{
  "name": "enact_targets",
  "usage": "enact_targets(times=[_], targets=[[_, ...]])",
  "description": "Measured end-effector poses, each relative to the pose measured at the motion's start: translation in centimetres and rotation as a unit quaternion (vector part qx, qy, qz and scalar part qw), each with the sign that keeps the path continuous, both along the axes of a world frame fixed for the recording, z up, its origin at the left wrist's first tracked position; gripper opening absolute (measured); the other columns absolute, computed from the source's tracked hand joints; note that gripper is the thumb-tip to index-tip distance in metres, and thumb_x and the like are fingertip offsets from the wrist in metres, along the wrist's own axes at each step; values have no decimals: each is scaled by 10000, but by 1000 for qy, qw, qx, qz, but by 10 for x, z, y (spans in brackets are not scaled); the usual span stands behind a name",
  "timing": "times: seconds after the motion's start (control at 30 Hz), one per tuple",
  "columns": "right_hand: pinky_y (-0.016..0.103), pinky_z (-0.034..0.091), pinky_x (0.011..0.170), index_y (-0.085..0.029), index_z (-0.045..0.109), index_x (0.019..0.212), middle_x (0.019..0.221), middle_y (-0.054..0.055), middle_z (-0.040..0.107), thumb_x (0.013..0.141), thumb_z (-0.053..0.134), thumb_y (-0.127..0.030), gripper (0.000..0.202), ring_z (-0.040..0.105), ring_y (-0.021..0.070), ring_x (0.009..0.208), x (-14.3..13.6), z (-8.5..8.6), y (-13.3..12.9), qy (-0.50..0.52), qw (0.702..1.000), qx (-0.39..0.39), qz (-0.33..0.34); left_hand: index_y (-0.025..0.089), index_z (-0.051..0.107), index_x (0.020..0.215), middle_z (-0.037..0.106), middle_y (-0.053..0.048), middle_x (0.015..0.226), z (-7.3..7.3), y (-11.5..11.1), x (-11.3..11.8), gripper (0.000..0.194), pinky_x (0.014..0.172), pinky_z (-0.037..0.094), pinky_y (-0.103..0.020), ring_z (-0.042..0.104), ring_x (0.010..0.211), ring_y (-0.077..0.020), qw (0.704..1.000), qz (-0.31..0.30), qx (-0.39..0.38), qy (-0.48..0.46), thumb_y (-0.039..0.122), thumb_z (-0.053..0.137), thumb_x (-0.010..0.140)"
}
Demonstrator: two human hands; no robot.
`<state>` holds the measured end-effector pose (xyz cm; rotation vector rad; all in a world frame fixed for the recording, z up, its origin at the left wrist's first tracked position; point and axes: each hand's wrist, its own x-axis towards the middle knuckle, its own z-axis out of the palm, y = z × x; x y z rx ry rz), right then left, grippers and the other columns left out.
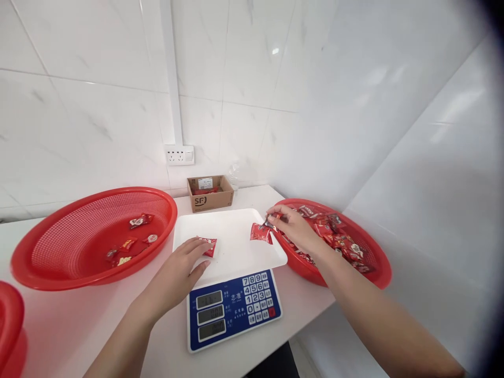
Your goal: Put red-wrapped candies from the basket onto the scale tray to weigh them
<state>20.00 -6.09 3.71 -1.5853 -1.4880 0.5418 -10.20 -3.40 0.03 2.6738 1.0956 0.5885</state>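
Observation:
My left hand (182,269) reaches over the left part of the white scale tray (232,257), its fingertips on a red packet (210,247) lying there; the thumb is apart from the fingers. At the tray's right edge, my right hand (289,223) pinches a dark and red packet (271,222). Another red packet (260,233) is just beside it, over the tray edge. The blue scale panel (235,310) faces me below the tray. Right of the tray, a red basket (380,262) holds several red packets, partly hidden by my right forearm.
A large red basket (59,281) with several packets stands on the left, and part of another red basket (8,320) shows at the left edge. Behind the tray sits a cardboard box (213,201) with red packets, near a wall socket (179,155).

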Motion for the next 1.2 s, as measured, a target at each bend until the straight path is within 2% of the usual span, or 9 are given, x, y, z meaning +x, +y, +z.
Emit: enact_targets(times=[0.13, 0.3, 0.37, 0.47, 0.57, 0.67, 0.83, 1.03, 1.2], targets=[[316, 496, 719, -211, 599, 965, 878, 11, 642, 797, 518, -284, 200, 613, 157, 783, -12, -16, 8, -15, 996, -45, 74, 233, 516, 1266, 517, -58, 1338, 2, -2, 0, 376, 1015, 421, -429, 445, 1257, -243, 1000, 0, -11, 1, 322, 387, 924], [342, 427, 861, -204, 626, 864, 945, 31, 578, 751, 395, -50, 300, 567, 160, 918, -14, -20, 10, -99, 992, -43, 60, 245, 513, 1268, 512, -52, 1343, 0, -2, 0, 375, 1013, 422, -432, 443, 1258, -245, 1000, -3, -16, -14, 326, 397, 921], [335, 428, 840, -211, 651, 857, 963, 37, 559, 758, 413, -58, 300, 565, 161, 887, -19, -18, 7, -135, 987, -52, 69, 241, 513, 1268, 511, -55, 1344, -1, -1, 0, 375, 1018, 417, -430, 438, 1261, -243, 1000, -2, -22, -11, 319, 395, 922], [328, 439, 800, -245, 683, 941, 979, 38, 561, 771, 545, -168, 232, 575, 175, 856, -27, -18, 2, -182, 975, -78, 99, 246, 509, 1271, 509, -48, 1346, -2, -1, 1, 373, 1024, 409, -436, 419, 1275, -245, 1000, -6, -23, -11, 308, 398, 921], [315, 442, 753, -281, 690, 1011, 941, 34, 572, 743, 620, -209, 286, 582, 193, 843, -31, -23, 4, -223, 963, -97, 120, 254, 492, 1289, 494, -32, 1363, -3, 0, 1, 384, 1037, 392, -453, 366, 1312, -254, 1000, -13, -28, -7, 309, 409, 918], [313, 430, 717, -292, 686, 1047, 949, 44, 574, 787, 559, -185, 308, 580, 196, 823, -32, -29, 15, -256, 955, -94, 116, 252, 484, 1303, 475, -29, 1381, -6, 2, 1, 400, 1055, 367, -471, 326, 1335, -263, 999, -17, -33, 8, 318, 428, 912], [314, 412, 743, -278, 697, 1049, 964, 66, 571, 816, 498, -126, 343, 555, 207, 872, -41, -38, 49, -286, 948, -57, 123, 240, 458, 1332, 419, -40, 1425, -11, 4, 2, 433, 1072, 343, -471, 294, 1351, -272, 999, -13, -22, 22, 339, 437, 911], [308, 413, 737, -257, 733, 963, 897, 62, 585, 787, 482, -67, 361, 541, 212, 860, -60, -43, 85, -265, 953, -15, 149, 206, 474, 1318, 431, -73, 1414, -10, 5, 5, 445, 1058, 364, -455, 332, 1333, -272, 999, -2, -7, 33, 334, 478, 892], [305, 442, 775, -253, 723, 993, 987, 44, 607, 810, 456, -83, 365, 582, 184, 847, -73, -51, 96, -190, 963, -11, 191, 171, 448, 1339, 394, -90, 1437, -7, 6, 5, 466, 1075, 346, -441, 305, 1348, -257, 999, 3, -23, 48, 343, 451, 905]])
